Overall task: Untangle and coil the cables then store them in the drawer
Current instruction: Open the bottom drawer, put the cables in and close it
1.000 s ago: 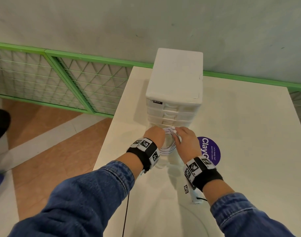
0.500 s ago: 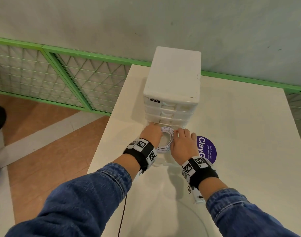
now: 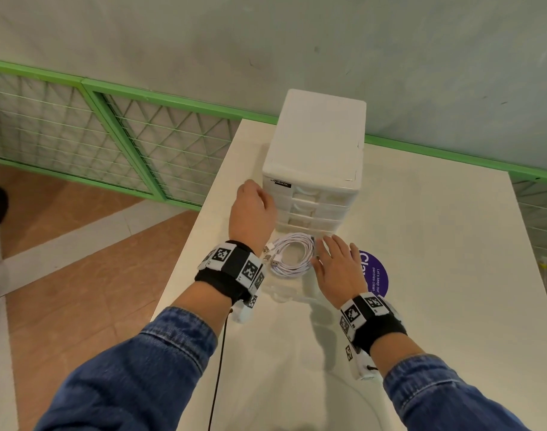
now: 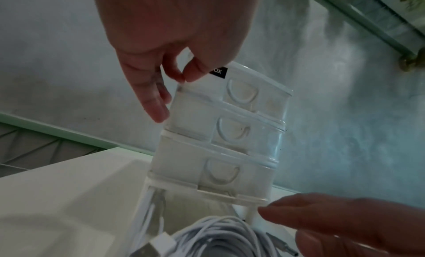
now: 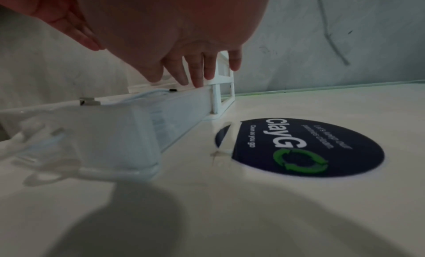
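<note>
Fingers (image 3: 334, 247) of the right hand (image 3: 340, 269) lie straight and relaxed, holding nothing, their tips resting along the right rim of the pulled-out bottom drawer (image 5: 179, 113). That clear drawer stands open toward the near edge of the tabletop (image 3: 436, 306), and the coiled white cable (image 3: 292, 255) lies inside it in a neat ring, its USB plugs (image 3: 273, 259) pointing toward the left edge. From the left wrist view the coil (image 4: 214, 233) sits at the bottom of the picture with one plug (image 4: 158, 244) in front of it.

Just right of the drawer a round purple sticker (image 3: 376, 276) is stuck flat on the tabletop, partly hidden by the right hand.

Farther back, the left hand (image 3: 252, 213) is raised beside the front left corner of the white drawer unit (image 3: 315, 157). Its fingers (image 4: 154, 104) are loosely bent and grasp nothing, with the tips near or touching the upper left corner of the unit; I cannot tell which. The three upper drawers are pushed in.

Both wrists wear black bands with square printed markers, and both arms are in blue denim sleeves. Beyond the far edge of the tabletop runs a green-framed wire fence (image 3: 110, 135) against a pale wall.
</note>
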Available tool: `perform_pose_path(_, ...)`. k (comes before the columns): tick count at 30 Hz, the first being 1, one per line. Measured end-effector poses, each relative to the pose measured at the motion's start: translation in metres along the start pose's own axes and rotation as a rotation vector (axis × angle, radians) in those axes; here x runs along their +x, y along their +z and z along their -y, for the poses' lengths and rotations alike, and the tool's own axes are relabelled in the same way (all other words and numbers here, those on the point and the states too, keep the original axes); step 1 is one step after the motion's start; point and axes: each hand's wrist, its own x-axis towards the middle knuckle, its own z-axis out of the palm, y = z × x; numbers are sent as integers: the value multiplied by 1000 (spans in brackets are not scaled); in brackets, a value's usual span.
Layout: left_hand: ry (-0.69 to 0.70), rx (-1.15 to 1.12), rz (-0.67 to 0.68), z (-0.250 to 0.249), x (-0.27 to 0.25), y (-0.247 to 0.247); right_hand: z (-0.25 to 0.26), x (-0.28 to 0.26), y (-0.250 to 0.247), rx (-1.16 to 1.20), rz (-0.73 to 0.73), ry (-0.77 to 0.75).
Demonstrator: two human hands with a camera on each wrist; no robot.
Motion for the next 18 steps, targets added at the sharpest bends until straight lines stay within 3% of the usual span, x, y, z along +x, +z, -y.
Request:
perform_pose_path(6,32,-179,-84,-8,0,2,-2,-15,9,45,46,-130)
perform_pose_path(11,-56,-380,14,-29,11,-4,-1,-17,9,-11,147,-211)
perform_pose_path(15,-134,-299,217,-37,24,-5,1,-19,15,-84,188,-227)
perform_pose_path(18,-116,-238,236,-36,27,-3,-1,-21,17,5,146,-198)
